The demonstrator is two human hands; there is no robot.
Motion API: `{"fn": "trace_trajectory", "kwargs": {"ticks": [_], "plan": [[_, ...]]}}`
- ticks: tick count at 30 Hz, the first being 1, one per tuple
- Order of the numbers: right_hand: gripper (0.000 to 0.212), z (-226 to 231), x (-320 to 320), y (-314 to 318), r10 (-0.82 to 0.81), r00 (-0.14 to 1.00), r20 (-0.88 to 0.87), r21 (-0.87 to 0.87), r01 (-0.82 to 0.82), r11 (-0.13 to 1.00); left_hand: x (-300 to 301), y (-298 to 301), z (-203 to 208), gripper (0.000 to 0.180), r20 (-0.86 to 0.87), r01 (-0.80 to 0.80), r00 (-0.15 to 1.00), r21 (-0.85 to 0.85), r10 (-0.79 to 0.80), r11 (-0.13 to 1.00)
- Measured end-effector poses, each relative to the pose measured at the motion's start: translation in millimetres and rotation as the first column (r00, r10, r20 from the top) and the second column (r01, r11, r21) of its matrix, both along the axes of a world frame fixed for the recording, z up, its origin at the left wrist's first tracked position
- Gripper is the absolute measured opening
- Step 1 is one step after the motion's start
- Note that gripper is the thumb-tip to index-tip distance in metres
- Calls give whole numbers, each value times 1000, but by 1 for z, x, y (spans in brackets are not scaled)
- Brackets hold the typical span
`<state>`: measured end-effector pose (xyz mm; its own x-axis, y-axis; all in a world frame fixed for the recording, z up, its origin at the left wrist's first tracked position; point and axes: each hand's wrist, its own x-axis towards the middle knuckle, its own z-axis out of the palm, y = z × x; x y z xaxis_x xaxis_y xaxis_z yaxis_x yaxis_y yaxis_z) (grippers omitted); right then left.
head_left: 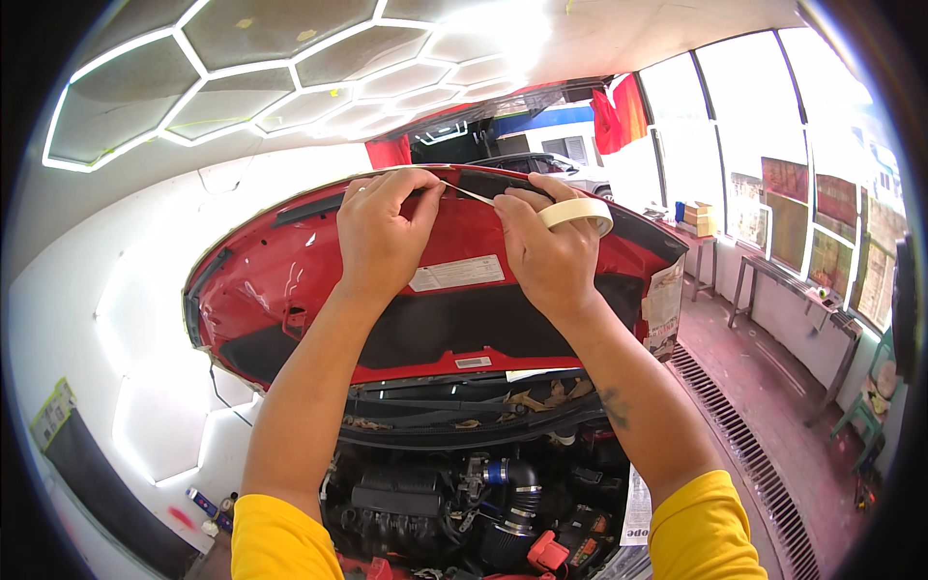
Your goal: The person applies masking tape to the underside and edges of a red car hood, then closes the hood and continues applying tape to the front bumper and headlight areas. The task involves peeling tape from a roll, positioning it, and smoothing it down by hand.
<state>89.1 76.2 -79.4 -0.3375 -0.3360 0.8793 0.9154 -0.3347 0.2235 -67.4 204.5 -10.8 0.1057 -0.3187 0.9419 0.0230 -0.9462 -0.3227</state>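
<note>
Car workshop, raised red hood (253,314), exposed engine (396,493), hexagonal ceiling lights (293,66), long floor grate (740,445)

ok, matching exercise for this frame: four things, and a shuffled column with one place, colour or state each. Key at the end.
Things
1. masking tape roll
2. raised hood underside
3. slotted floor grate
4. hexagonal ceiling lights

Place, colour or state
A. red with dark panels
B. lit, white
C. held at the right hand
D. on the floor, right of the engine

Pairs: 1-C, 2-A, 3-D, 4-B
</note>
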Motion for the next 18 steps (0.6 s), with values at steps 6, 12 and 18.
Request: {"fn": "trace_trajectory", "kwargs": {"ticks": [6, 12, 18], "plan": [[18, 5, -6, -4, 7, 999, -37, -2, -7, 1000, -2, 0, 1, 10, 7, 36, 999, -31, -36, 999], [17, 0, -3, 0, -15, 999, -36, -10, 15, 1000, 1, 0, -3, 10, -8, 38, 999, 3, -38, 999], [12, -2, -4, 0, -9, 997, -76, -55, 5, 998, 3, -1, -5, 11, -15, 92, 996, 222, -91, 971]]}}
